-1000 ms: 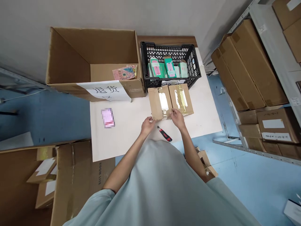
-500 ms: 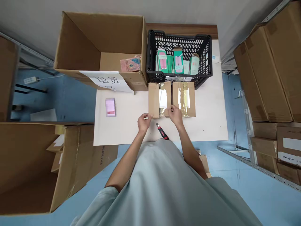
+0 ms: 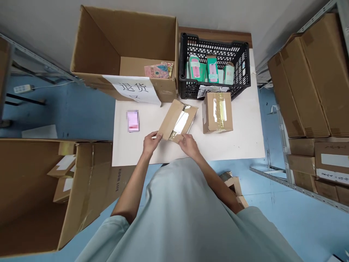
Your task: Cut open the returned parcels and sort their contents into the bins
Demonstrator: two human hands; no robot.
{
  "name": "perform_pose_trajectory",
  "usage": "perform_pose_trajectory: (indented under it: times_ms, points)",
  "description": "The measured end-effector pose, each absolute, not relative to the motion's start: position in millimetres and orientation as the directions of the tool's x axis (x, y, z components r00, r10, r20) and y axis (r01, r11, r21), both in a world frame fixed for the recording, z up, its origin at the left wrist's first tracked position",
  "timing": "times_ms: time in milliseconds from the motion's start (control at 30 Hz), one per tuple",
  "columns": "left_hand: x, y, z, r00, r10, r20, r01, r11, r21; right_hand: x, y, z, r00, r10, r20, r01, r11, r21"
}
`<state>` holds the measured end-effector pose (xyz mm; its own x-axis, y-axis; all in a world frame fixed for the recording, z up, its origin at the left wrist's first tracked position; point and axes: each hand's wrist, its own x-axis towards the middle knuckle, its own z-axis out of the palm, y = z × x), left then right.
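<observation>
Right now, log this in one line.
left hand: grips angled cardboard carton | right hand: grips its edge | other carton: by black plastic crate

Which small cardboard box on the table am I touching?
The left box, angled, with your left hand and right hand on it; the right box stands untouched.

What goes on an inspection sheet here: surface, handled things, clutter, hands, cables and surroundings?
Surface: white tabletop, brown strip at the back.
Job's things: labelled carton, turned at an angle; taped box to its right.
Clutter: blurred pink item; black crate holding green boxes; big box holding colourful packets.
Hands: left hand holds the carton's near left corner; right hand, the near right.
Cables: white cable with power strip, far left.
Surroundings: blue floor; cardboard boxes on shelves at right; open box at lower left.
</observation>
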<state>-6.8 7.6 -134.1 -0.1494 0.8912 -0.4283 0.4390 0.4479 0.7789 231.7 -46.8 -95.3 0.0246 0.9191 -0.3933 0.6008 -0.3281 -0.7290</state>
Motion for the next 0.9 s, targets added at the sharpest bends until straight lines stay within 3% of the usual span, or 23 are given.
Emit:
perform_pose_trajectory:
  times_ms: [133,200,300,467,633,900]
  points:
    - [-56.3,-4.0,-128.5,-0.207,0.842,-0.499,0.29,0.54,0.79,216.7,-37.2,-100.4,0.015,0.921,-0.389,0.613,-0.315,-0.724]
    - [-69.7,-13.8,-126.0,-0.215,0.811,-0.544,0.241,0.584,0.776,229.6,-9.3,-103.9,0.116,0.959,-0.259,0.623,-0.273,-0.733]
    - [-75.4,-31.2,-123.6,-0.086,0.781,-0.618,0.23,0.62,0.75,256.5,41.0,-111.3,0.229,0.966,-0.122,0.621,-0.241,-0.746]
    - [-69.0,-53.8,-121.4,0.139,0.755,-0.64,0.269,0.594,0.759,269.4,70.7,-120.7,0.237,0.946,-0.22,0.619,-0.321,-0.716]
    - [-77.8,-56.4,-118.7,0.202,0.756,-0.623,0.255,0.573,0.779,251.3,12.8,-121.3,0.293,0.934,-0.203,0.658,-0.351,-0.666]
    - [-134.8,-54.2,-120.0,0.254,0.762,-0.595,0.227,0.551,0.803,205.7,-119.0,-122.8,0.313,0.912,-0.265,0.539,-0.4,-0.741]
